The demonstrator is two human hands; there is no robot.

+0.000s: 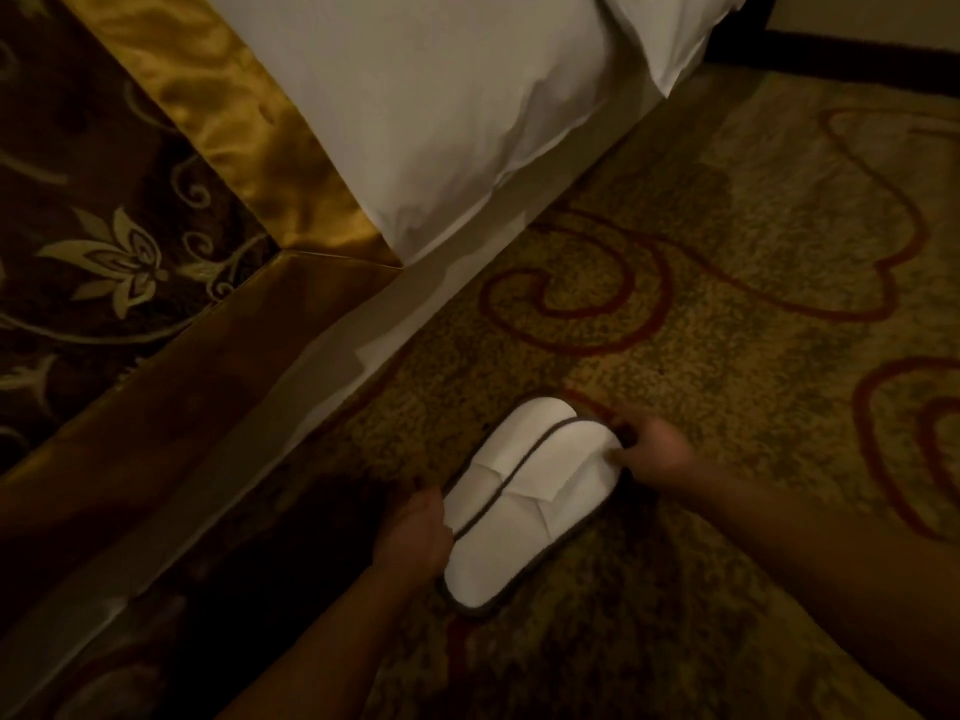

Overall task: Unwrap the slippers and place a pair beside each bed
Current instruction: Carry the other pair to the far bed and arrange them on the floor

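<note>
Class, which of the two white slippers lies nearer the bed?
The bed-side slipper at the left hand; the right hand pinches the outer slipper's toe, farther from the bed.

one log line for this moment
stage: placing | slippers: paired, on carpet beside bed | left hand: at side edge, grip unclear | right hand: pinches toe end

Carpet [727,241]: olive-gold speckled pile, covering the floor across the right and lower view.
Swirls [647,298]: dark red looping outlines woven into the carpet.
Duvet [441,96]: white and creased, one corner hanging down at the top.
Runner [104,226]: dark brown cloth with pale floral scrolls, on the left.
Gold band [223,111]: shiny satin border between runner and duvet.
Skirting [857,59]: dark strip, upper right.
</note>
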